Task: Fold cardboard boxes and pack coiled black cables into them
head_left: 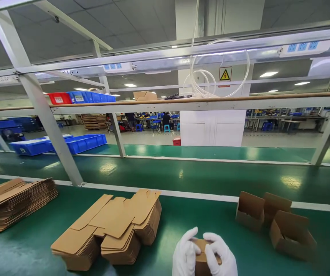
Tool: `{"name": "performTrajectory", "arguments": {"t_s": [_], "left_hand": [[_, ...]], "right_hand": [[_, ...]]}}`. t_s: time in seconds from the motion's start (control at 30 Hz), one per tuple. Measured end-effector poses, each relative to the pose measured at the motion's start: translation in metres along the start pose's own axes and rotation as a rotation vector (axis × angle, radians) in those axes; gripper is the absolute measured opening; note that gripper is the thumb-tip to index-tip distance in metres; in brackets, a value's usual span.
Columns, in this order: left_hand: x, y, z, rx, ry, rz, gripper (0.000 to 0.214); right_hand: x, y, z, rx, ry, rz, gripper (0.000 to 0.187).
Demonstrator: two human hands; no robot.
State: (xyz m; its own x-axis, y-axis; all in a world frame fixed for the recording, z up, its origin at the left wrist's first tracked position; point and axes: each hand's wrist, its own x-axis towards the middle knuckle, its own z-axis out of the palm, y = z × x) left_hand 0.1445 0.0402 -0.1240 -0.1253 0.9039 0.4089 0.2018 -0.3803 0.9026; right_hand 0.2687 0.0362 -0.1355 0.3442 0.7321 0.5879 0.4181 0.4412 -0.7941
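I see my gloved left hand (185, 253) and right hand (220, 255) closed on opposite sides of a small cardboard box (202, 260), its long axis running near to far, the right hand nearer the open boxes (291, 235).

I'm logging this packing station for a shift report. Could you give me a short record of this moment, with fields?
left hand: white-gloved, gripping a small cardboard box
right hand: white-gloved, gripping the same box from the other side
things nearby: stacked flat cardboard blanks, three open cardboard boxes
work surface: green conveyor belt
background: blue plastic crates, distant seated person
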Motion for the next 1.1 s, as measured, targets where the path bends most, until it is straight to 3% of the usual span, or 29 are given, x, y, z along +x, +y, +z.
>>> {"name": "performTrajectory", "arguments": {"t_s": [0.07, 0.13, 0.2, 0.33, 0.43, 0.5, 0.57, 0.7, 0.77, 0.83, 0.9, 1.0, 1.1], "left_hand": [[0.002, 0.006, -0.005, -0.181, -0.124, -0.065, 0.064], [0.006, 0.017, -0.011, -0.376, -0.325, -0.193, 0.094], [0.011, 0.031, -0.018, -0.435, -0.507, -0.304, 0.1], [0.016, 0.048, -0.029, -0.282, -0.434, -0.259, 0.088], [0.012, 0.047, -0.032, -0.168, -0.353, -0.228, 0.085], [0.009, 0.044, -0.036, -0.122, -0.324, -0.196, 0.084], [0.009, 0.041, -0.041, -0.076, -0.383, -0.068, 0.082], [0.013, 0.048, -0.051, 0.095, -0.692, 0.513, 0.067], [0.014, 0.055, -0.053, 0.256, -0.748, 0.746, 0.051], [0.012, 0.057, -0.055, 0.418, -0.673, 0.857, 0.04], [0.012, 0.053, -0.06, 0.534, -0.54, 0.848, 0.046], [0.019, 0.041, -0.082, 0.657, -0.337, 0.667, 0.057], [0.037, 0.035, -0.118, 0.763, -0.094, 0.398, 0.055]], "right_hand": [[0.003, -0.003, -0.009, 0.041, 0.012, -0.093, 0.026], [0.006, -0.009, -0.018, 0.077, 0.027, -0.203, 0.014], [0.007, -0.018, -0.024, 0.095, 0.002, -0.24, 0.021], [0.008, -0.03, -0.025, 0.233, -0.053, -0.082, 0.038], [0.015, -0.031, -0.029, 0.28, -0.028, -0.007, 0.043], [0.026, -0.031, -0.038, 0.231, -0.082, 0.028, 0.045], [0.04, -0.033, -0.05, 0.162, -0.265, 0.125, 0.043], [0.061, -0.038, -0.072, 0.134, -0.931, 0.275, 0.038], [0.064, -0.041, -0.079, 0.126, -1.111, 0.307, 0.051], [0.067, -0.042, -0.085, 0.036, -1.075, 0.351, 0.051], [0.071, -0.043, -0.096, -0.132, -0.929, 0.336, 0.034], [0.074, -0.039, -0.132, -0.444, -0.765, 0.205, 0.02], [0.064, -0.016, -0.191, -0.691, -0.62, 0.149, 0.025]]}}
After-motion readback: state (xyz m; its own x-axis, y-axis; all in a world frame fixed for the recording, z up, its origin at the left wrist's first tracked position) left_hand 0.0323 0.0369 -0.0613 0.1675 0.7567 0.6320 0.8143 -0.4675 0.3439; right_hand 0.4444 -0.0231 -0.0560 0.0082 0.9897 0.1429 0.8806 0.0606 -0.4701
